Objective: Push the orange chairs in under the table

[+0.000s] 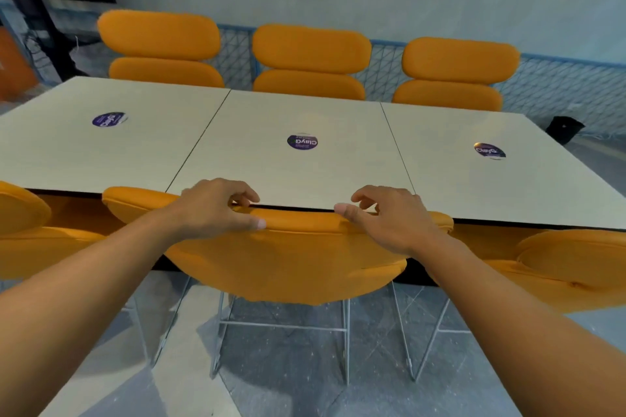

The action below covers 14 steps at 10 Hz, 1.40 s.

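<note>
We've got a long pale surface [305, 118] made of three panels butted together, each with a round purple sticker [302, 141] in the middle. Three orange chairs [311, 61] sit tucked along the far side. On our side, the middle orange chair [288, 261] has its backrest top touching the near edge, with one more chair on each side of it. Our left hand [216, 206] rests on top of that backrest, fingers loosely curled over it; our right hand [389, 217] does the same, fingers half open, thumb pressed on the cushion.
</note>
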Each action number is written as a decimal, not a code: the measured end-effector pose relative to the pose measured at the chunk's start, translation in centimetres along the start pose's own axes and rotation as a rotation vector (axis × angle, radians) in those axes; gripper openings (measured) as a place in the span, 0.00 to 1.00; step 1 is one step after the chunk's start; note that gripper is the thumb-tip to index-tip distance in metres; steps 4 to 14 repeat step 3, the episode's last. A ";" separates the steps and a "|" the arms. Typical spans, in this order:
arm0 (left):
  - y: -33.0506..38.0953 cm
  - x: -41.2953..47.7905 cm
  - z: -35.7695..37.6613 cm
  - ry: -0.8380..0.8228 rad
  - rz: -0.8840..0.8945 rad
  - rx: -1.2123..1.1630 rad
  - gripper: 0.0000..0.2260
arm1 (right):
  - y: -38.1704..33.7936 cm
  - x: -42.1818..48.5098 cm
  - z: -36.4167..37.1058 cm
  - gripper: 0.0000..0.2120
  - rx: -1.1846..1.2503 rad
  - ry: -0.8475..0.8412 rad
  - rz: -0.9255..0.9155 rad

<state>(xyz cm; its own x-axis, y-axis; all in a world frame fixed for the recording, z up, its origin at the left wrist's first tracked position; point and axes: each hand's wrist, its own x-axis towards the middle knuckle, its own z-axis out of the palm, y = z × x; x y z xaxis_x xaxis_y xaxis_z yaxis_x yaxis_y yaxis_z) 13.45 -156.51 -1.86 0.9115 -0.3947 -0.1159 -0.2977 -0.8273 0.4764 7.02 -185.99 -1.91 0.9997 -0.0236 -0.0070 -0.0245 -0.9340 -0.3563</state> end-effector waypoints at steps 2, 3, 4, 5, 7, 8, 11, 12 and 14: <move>4.1 0.8 -6.8 0.235 0.106 -0.002 0.21 | -3.5 3.1 -5.9 0.27 -0.015 0.059 -0.136; 6.3 1.0 -10.3 0.358 0.140 0.032 0.20 | -5.1 4.5 -9.4 0.29 -0.044 0.117 -0.155; 6.3 1.0 -10.3 0.358 0.140 0.032 0.20 | -5.1 4.5 -9.4 0.29 -0.044 0.117 -0.155; 6.3 1.0 -10.3 0.358 0.140 0.032 0.20 | -5.1 4.5 -9.4 0.29 -0.044 0.117 -0.155; 6.3 1.0 -10.3 0.358 0.140 0.032 0.20 | -5.1 4.5 -9.4 0.29 -0.044 0.117 -0.155; 6.3 1.0 -10.3 0.358 0.140 0.032 0.20 | -5.1 4.5 -9.4 0.29 -0.044 0.117 -0.155; 6.3 1.0 -10.3 0.358 0.140 0.032 0.20 | -5.1 4.5 -9.4 0.29 -0.044 0.117 -0.155; 6.3 1.0 -10.3 0.358 0.140 0.032 0.20 | -5.1 4.5 -9.4 0.29 -0.044 0.117 -0.155; 6.3 1.0 -10.3 0.358 0.140 0.032 0.20 | -5.1 4.5 -9.4 0.29 -0.044 0.117 -0.155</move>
